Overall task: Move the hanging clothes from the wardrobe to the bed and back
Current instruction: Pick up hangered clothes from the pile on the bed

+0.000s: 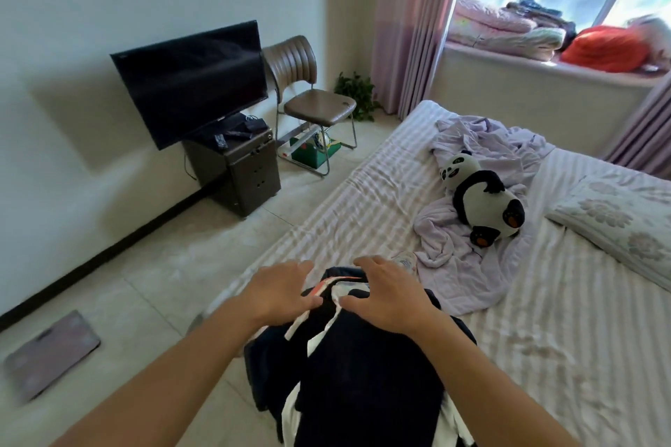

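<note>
Now both hands, left hand (pixel 281 288) & right hand (pixel 390 292), spread open on dark clothes (pixel 363 366) at striped bed (pixel 544 319) edge; TV (pixel 192 80) opp.

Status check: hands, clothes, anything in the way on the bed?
Left hand and right hand open, fingers spread over the dark clothes at the bed edge. Lilac garment and panda plush lie just beyond.

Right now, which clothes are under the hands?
The dark pile at the bed's near edge; both hands rest there. The lilac clothes lie farther off under the panda.
</note>
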{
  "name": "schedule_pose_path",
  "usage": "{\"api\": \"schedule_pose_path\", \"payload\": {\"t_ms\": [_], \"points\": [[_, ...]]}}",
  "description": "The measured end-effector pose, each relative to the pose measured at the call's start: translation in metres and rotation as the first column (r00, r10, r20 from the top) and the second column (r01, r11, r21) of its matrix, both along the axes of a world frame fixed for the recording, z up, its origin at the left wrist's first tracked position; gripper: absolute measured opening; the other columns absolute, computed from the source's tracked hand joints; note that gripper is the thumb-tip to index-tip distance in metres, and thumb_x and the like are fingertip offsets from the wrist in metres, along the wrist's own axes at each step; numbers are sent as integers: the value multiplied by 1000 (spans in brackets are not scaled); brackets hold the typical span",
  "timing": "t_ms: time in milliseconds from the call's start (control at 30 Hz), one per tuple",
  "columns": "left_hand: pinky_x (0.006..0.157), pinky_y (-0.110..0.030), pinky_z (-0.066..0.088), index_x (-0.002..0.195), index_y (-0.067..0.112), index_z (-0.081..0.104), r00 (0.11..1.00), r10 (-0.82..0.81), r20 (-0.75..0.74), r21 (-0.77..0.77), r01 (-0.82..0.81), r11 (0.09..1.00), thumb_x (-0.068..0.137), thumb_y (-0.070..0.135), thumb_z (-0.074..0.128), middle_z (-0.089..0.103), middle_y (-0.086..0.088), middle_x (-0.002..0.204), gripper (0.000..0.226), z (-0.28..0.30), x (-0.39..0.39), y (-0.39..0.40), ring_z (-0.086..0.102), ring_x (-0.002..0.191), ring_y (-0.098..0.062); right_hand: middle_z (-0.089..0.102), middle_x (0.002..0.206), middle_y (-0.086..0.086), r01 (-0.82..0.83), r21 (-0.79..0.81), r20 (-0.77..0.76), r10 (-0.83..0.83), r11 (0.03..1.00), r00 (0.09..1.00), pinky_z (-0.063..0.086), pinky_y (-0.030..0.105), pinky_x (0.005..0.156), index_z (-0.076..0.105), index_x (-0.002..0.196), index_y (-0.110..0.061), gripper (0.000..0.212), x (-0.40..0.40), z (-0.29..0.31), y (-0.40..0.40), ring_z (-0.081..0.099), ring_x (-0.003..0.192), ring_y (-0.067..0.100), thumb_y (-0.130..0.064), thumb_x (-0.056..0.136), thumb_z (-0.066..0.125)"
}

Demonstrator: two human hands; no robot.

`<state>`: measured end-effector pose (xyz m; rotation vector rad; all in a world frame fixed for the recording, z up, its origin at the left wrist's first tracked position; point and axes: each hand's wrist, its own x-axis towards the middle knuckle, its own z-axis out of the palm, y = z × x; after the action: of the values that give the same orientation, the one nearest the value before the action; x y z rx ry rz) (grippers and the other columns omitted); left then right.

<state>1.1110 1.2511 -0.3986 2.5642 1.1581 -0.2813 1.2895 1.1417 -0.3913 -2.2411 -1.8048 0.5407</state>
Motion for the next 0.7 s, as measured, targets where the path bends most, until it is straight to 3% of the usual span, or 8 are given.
{"api": "schedule_pose_path", "payload": {"t_ms": [167, 400, 700], "points": [[99, -40, 46, 146, 32, 36, 994, 91, 53, 26, -92, 995, 87, 61, 58, 52, 4, 143, 69, 56, -80, -27, 52, 123, -19, 39, 152, -1, -124, -36, -43, 122, 992, 992, 38, 37, 104, 36, 148, -22, 81, -62, 60, -17, 39, 137, 20, -62, 82, 60], [104, -36, 41, 151, 27, 31, 958, 271, 89, 67, -277, 959, 87, 60, 60, 42, 3, 152, 78, 109, -174, -66, 45, 133, -19, 45, 147, 2, -309, -1, 39, 309, 951, 950, 40, 39, 104, 40, 145, -20, 78, -132, 119, -21, 44, 131, 22, -59, 82, 64], [108, -38, 38, 154, 28, 26, 840, 521, 150, 102, -538, 837, 88, 59, 60, 34, 2, 157, 80, 146, -247, -150, 38, 140, -20, 46, 148, 2, -582, 39, 102, 576, 813, 811, 40, 36, 103, 40, 145, -20, 79, -201, 152, -29, 46, 131, 21, -60, 82, 66]]}}
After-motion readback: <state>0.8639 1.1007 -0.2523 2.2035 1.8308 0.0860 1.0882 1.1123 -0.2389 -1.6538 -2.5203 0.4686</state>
